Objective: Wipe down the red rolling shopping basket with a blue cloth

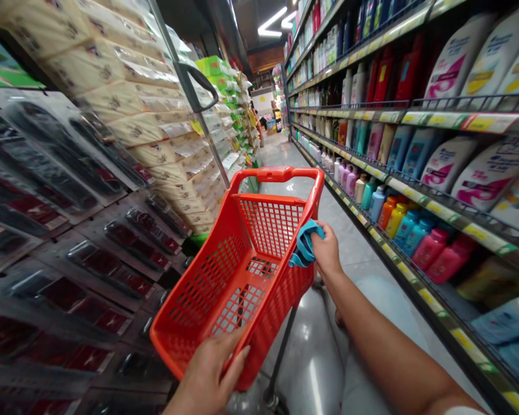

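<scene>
A red plastic shopping cart basket [253, 230] with grid walls stands in the aisle in front of me, its inside bare. My left hand [214, 369] grips the near rim, fingers over the edge and thumb on the outer side. In my right hand [326, 248] a bunched blue cloth [304, 245] is pinched, pressed against the right rim of the basket. A grey pole with a dark loop handle [196, 86] rises at the basket's far left corner.
Shelves of shampoo and lotion bottles [441, 248] line the right side. At left hang packaged combs or brushes [104, 259], with stacked tissue packs [164, 132] behind them. The grey tiled floor [281, 150] runs ahead, and a person is far down the aisle.
</scene>
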Available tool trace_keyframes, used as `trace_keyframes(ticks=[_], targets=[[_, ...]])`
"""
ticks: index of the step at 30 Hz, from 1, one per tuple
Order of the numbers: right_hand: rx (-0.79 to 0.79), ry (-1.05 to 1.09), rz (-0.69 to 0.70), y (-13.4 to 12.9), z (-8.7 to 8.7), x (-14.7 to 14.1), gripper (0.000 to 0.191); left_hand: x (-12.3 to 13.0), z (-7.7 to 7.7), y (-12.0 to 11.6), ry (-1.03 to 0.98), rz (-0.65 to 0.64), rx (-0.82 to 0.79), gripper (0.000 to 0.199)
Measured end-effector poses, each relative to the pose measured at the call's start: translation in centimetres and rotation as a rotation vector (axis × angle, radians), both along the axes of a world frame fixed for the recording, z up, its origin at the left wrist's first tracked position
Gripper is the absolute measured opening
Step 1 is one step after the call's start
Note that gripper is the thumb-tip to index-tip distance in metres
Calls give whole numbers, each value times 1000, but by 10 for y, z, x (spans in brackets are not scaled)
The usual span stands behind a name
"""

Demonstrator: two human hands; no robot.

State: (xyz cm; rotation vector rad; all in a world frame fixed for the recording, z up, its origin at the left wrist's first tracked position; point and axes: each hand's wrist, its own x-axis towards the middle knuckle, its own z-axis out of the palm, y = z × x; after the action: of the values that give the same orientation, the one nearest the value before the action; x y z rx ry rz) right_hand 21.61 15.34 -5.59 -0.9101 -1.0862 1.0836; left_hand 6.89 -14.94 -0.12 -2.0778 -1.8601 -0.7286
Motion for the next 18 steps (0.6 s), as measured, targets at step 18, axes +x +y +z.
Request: trace_keyframes(ticks=[18], targets=[[435,-283,-309,-45,-10,23,27,-29,30,67,-35,142,-221,53]])
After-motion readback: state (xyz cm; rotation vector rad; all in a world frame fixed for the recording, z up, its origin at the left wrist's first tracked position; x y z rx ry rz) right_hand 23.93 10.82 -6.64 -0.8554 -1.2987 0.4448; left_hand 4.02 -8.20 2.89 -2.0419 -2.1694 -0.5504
